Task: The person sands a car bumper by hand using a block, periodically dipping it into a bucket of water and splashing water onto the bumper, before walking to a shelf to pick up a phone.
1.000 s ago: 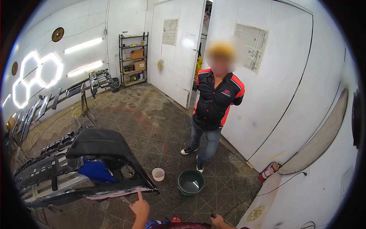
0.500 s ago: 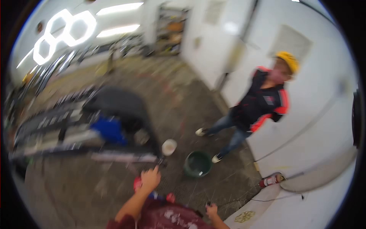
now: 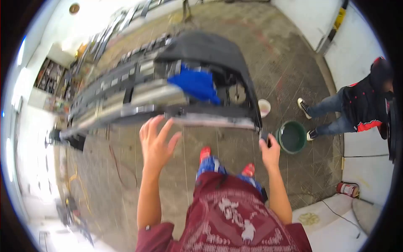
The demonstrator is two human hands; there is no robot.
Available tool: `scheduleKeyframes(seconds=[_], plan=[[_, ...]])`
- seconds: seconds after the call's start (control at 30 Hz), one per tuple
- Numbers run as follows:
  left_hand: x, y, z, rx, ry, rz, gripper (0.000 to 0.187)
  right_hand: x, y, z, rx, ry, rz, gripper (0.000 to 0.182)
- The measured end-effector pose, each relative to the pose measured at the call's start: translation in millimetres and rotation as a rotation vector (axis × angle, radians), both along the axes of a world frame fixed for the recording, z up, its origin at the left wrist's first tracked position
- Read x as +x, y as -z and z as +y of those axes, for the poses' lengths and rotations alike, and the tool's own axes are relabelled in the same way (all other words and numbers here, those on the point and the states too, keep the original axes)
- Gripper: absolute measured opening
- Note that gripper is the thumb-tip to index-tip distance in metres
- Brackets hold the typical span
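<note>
In front of me a large dark car bumper [image 3: 201, 46] is propped up, its inner side showing. My left hand [image 3: 156, 145] is raised at its near edge, fingers spread and holding nothing. Off the bumper's right corner, my right hand [image 3: 270, 153] pinches a small dark block [image 3: 264, 136] between thumb and fingers. Between the hands runs a pinkish-white strip [image 3: 214, 120] along the near edge. A blue cloth [image 3: 195, 84] lies over the bumper's inner parts.
A green bucket [image 3: 292, 147] stands on the floor right of my right hand, with a white tub [image 3: 263, 108] behind it. A person [image 3: 357, 101] stands at the right by the wall. A red cylinder [image 3: 347, 189] lies at the lower right. A hose [image 3: 115, 161] runs over the floor at left.
My view has swung so the bumper sits more central and the person is farther right. My left hand has risen with fingers spread; my right hand has come up beside the bumper's corner.
</note>
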State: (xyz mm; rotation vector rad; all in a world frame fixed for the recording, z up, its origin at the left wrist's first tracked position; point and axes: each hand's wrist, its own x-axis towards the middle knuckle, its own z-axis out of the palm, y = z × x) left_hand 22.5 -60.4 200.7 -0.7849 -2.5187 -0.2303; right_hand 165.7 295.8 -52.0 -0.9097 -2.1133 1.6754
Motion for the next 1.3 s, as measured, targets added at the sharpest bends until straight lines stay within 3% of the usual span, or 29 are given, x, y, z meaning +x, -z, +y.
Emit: scheduleKeyframes(seconds=[0.07,0.2,0.33,0.47,0.53,0.57,0.63,0.73,0.8,0.87,0.9,0.93,1.1,1.2,1.3], plan=[[-39,-25,-15,-0.023,0.065,0.001,0.061,-40,-57,-18,0.092,-0.057,0.039,0.042],[-87,-44,-50,-0.097,0.202,-0.228,0.075,-70,-71,-56,0.179,0.055,0.052,0.041],[-123,-36,-68,-0.241,0.311,-0.348,0.074,-92,-85,-98,0.347,0.154,-0.010,0.037],[-124,-23,-67,-0.212,0.355,-0.234,0.064,-116,-105,-161,0.461,0.254,-0.059,0.036],[-126,-21,-67,-0.187,0.395,-0.244,0.060,-129,-140,-211,0.504,0.243,0.008,0.035],[-127,-19,-68,-0.167,0.392,-0.247,0.059,-132,-146,-233,0.635,0.239,0.061,0.035],[-129,-19,-69,-0.137,0.395,-0.270,0.056,-136,-150,-243,0.561,0.268,0.043,0.034],[-131,-14,-70,-0.130,0.407,-0.267,0.056,-139,-93,-180,0.511,0.367,-0.053,0.032],[-131,-10,-71,-0.142,0.411,-0.258,0.056,-145,-113,-185,0.401,0.404,-0.143,0.031],[-132,-10,-69,-0.124,0.402,-0.247,0.055,-152,-154,-237,0.466,0.340,-0.093,0.031],[-133,-10,-70,-0.129,0.399,-0.258,0.054,-157,-177,-270,0.623,0.308,-0.064,0.032],[-133,-10,-71,-0.134,0.406,-0.268,0.054,-159,-199,-291,0.559,0.273,0.001,0.033],[-135,-6,-76,-0.119,0.418,-0.280,0.054,-160,-128,-209,0.468,0.362,-0.111,0.029],[-136,-6,-75,-0.109,0.416,-0.273,0.053,-169,-164,-246,0.533,0.361,-0.178,0.028],[-138,-9,-76,-0.108,0.418,-0.294,0.052,-167,-211,-308,0.609,0.297,-0.041,0.029]])
